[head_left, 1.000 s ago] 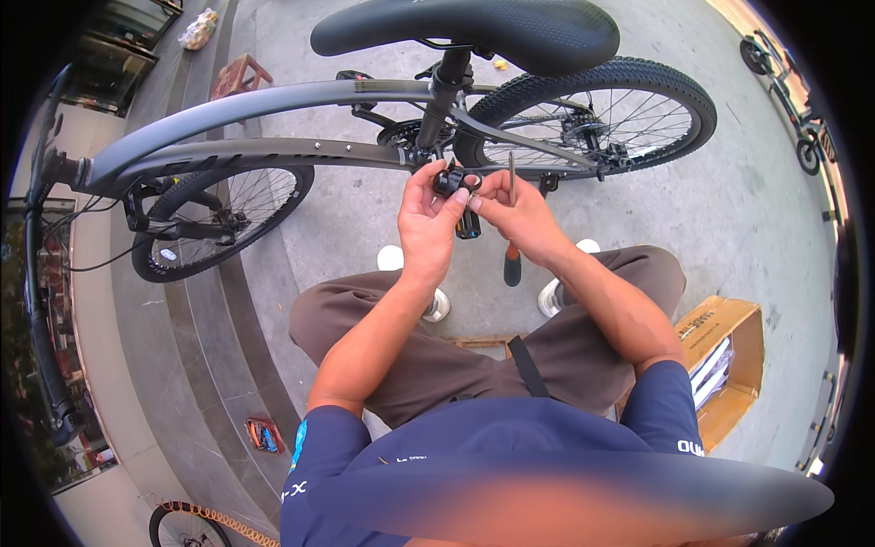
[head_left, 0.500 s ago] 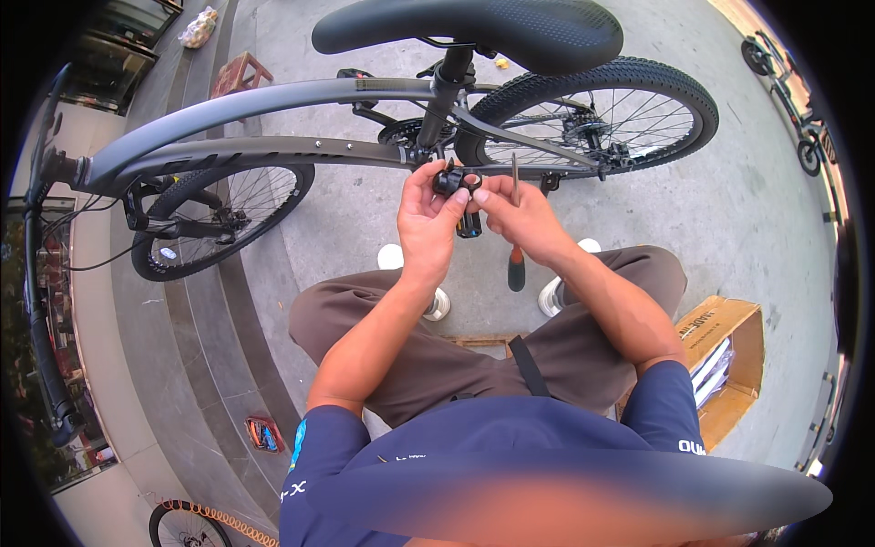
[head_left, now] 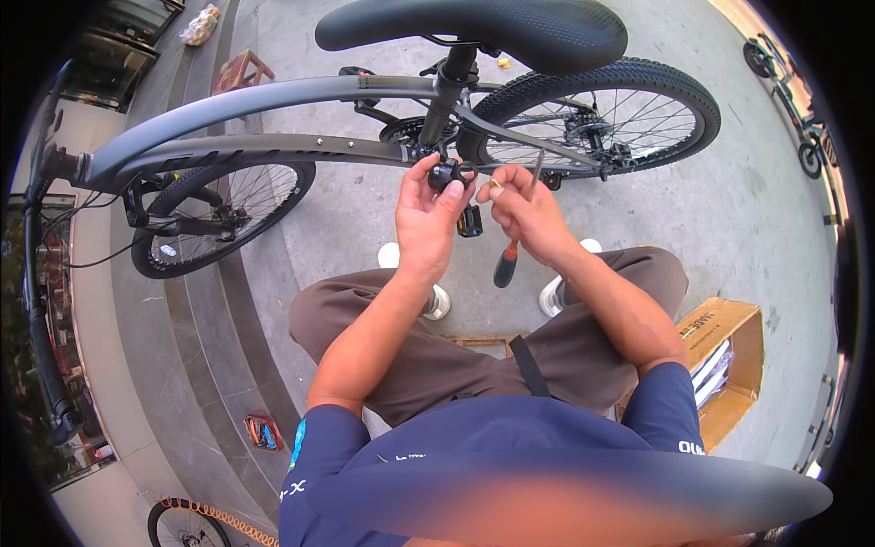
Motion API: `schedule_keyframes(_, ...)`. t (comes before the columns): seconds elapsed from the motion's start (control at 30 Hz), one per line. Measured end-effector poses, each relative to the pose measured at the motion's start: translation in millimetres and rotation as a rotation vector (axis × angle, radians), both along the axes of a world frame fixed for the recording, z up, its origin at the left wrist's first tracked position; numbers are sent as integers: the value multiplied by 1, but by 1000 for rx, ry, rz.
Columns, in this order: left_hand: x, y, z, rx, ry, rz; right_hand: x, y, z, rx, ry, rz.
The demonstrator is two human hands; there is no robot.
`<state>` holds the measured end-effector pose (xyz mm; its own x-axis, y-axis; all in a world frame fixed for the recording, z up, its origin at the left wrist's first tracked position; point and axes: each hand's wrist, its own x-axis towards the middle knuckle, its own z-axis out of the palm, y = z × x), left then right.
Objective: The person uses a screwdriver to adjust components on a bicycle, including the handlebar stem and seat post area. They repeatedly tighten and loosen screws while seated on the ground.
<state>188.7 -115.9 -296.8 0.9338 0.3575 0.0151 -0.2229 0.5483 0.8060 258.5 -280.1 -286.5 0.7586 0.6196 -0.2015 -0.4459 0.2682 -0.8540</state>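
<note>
My left hand (head_left: 427,223) pinches a black bicycle bell (head_left: 444,174) with a round body and an open ring clamp on its right side. Close by, at the right, my right hand (head_left: 529,214) is closed around a screwdriver (head_left: 506,264); its black and orange handle hangs below the palm and its shaft sticks up past the fingers. A tiny gold-coloured piece (head_left: 494,184) shows at that hand's thumb and fingertips, too small to name. The hands are apart, in front of a grey bicycle (head_left: 264,102), and one of its pedals (head_left: 469,221) shows between them.
The bicycle's black saddle (head_left: 474,32) and rear wheel (head_left: 592,118) stand just beyond my hands. An open cardboard box (head_left: 743,365) sits by my right side. Left are steps (head_left: 214,342), a small red box of items (head_left: 264,433) and a reddish stool (head_left: 244,71).
My right hand has drawn away from the bell to the right, with the gold-coloured piece now showing at its fingertips. The screwdriver has tilted. My left hand keeps hold of the bell.
</note>
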Motion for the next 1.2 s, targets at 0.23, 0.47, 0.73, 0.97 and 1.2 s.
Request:
schedule_keyframes(0.23, -2, 10, 3, -183, 72, -97, 5, -4, 2, 72, 104, 79)
schedule_keyframes(0.47, -6, 4, 6, 160, 115, -118, 1, -5, 5, -199, -67, 39)
schedule_keyframes(0.73, -7, 10, 13, 270, 140, -230, -5, -3, 34, -233, -142, 165)
schedule_keyframes(0.97, -17, 23, -44, 444, 397, -304, 9, -1, 57, -379, -649, 65)
schedule_keyframes(1.2, -88, -47, -161, 974, 931, -1715, 12, 28, 51, -522, -511, 216)
